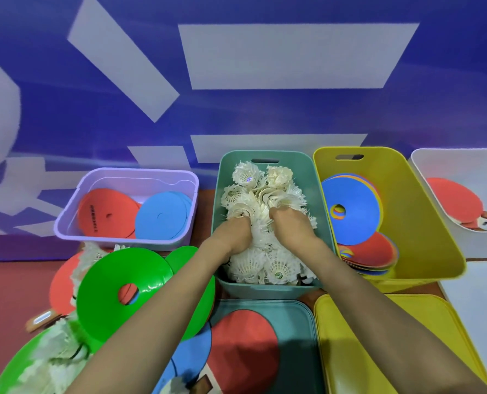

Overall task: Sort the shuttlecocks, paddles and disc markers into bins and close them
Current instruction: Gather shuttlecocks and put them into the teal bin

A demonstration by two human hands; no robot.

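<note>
Shuttlecocks (265, 200): white feathered, heaped in the teal bin (266, 292) at centre, filling it from near wall to far wall. Left hand (233, 233) and right hand (290, 226): both sunk into the middle of the heap, side by side, knuckles up; the fingers are buried among the feathers, so whether they grasp anything or lie flat cannot be told. Yellow bin (424, 223): just right of the teal bin, holding a leaning stack of disc markers (353, 211), blue on top, red below. White bin (464, 166): far right, containing a red paddle (455, 200) with its handle pointing right. Lilac bin (117, 240): left of the teal bin, holding a red disc (106, 214) and a blue disc (162, 216). Green disc marker (123, 280): on the desk (9, 294) before the lilac bin, overlapping a second red paddle (62, 282). Loose shuttlecocks (52, 356): lower left, on green discs. Teal lid (296, 336): flat in front of the teal bin, carrying a third red paddle (245, 345). Yellow lid (378, 351): flat beside it, in front of the yellow bin.
</note>
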